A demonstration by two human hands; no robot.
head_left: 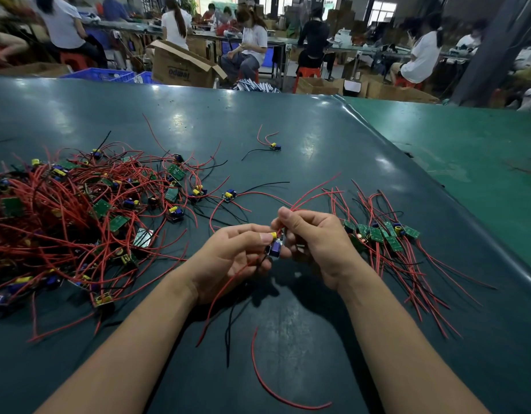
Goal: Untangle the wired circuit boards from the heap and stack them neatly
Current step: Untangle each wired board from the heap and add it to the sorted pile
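Now you hold one circuit board (pixel 274 248) above the near tabletop (pixel 303 138), left hand (pixel 237 255) pinching it, right hand (pixel 315 243) gripping its red wires (pixel 310 196). Draw those wires straight before laying it on the stack (pixel 382 234) at right, away from the heap (pixel 73 216).

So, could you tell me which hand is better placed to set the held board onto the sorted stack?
The right hand. It pinches the board together with the left hand, and the sorted stack lies just beside it on the right; the heap is on the left.
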